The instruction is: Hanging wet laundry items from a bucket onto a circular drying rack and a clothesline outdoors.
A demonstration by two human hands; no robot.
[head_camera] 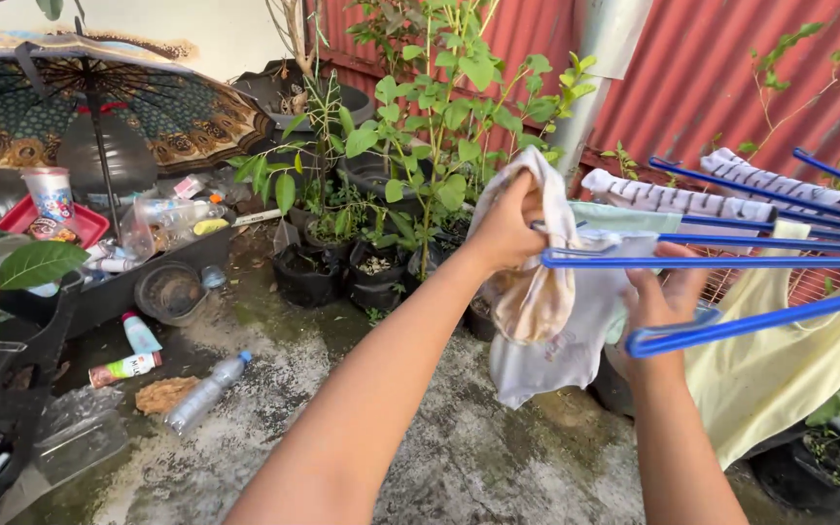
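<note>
— Where was the stained cream cloth (537, 282)?
— Bunched inside the left hand (506, 231), fingers closed round it (over the blue metal rack rail (712, 261)).
— The right hand (661, 299)?
— Fingers pinched its white hem below.

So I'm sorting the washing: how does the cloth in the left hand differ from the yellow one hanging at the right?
The white cloth is stained brownish, bunched up and gripped by the left hand; the yellow cloth is plain, hangs flat and no hand holds it. The right hand touches only the white one. Both drape over the blue rack.
</note>
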